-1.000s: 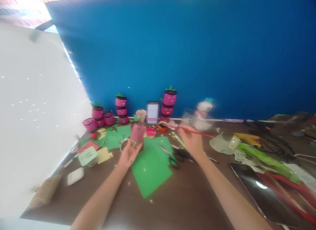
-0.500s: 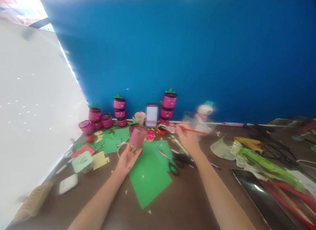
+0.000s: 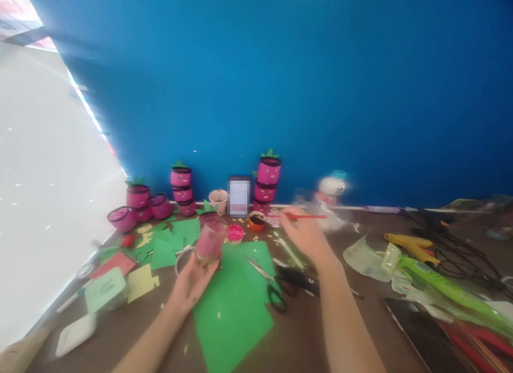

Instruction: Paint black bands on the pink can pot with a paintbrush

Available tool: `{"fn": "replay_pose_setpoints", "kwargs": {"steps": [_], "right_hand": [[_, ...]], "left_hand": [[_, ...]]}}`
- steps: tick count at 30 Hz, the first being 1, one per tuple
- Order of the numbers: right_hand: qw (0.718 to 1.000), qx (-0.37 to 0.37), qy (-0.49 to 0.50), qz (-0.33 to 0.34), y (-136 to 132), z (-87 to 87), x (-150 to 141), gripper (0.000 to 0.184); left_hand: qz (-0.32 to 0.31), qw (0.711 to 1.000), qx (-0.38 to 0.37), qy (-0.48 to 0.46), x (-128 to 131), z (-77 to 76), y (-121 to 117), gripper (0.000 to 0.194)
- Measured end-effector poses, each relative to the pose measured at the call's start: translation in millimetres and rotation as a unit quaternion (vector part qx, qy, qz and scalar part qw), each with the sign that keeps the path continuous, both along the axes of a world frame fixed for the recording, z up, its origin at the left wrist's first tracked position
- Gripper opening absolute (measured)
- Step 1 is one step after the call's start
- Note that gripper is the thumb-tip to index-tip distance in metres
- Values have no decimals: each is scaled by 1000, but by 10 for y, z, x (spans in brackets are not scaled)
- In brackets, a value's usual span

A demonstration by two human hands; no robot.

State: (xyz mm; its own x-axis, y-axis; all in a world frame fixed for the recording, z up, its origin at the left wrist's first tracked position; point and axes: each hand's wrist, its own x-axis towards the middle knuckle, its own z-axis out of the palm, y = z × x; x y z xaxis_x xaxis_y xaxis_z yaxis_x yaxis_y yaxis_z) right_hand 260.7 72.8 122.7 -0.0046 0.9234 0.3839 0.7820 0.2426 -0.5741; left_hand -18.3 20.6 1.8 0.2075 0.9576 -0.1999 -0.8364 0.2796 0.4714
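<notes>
My left hand (image 3: pixel 192 279) is closed round the base of a clear cup painted pink (image 3: pixel 210 240), holding it upright above a green paper sheet (image 3: pixel 236 303). My right hand (image 3: pixel 305 235) pinches a thin red-handled paintbrush (image 3: pixel 305 217), whose tip points left toward a small orange pot with dark paint (image 3: pixel 256 220). A small pot of pink paint (image 3: pixel 234 233) sits just right of the cup.
Stacks of pink painted cups with green leaf tops (image 3: pixel 267 183) line the blue wall, with a phone (image 3: pixel 239 196) between them. Black-handled scissors (image 3: pixel 280 279), green paper scraps (image 3: pixel 168 239), a yellow glue gun (image 3: pixel 404 242), cables and a dark tablet (image 3: pixel 425 335) lie around.
The view has swung, so everything sits lower and further left in the frame. My right hand has carried the brush leftward, nearer the orange pot. My left hand still holds the cup.
</notes>
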Motion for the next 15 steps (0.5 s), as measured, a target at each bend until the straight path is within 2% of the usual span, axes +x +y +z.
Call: {"fn": "replay_pose_setpoints", "kwargs": {"steps": [7,15], "right_hand": [[998,-55,-13,25,33,-54,-86,26],[997,-63,-15,42,68,-108,-113,24]], "left_hand": [[-20,999,26,-12,-50,-131,15,37],[-27,999,28,-7,-31,-88,-1,35]]}}
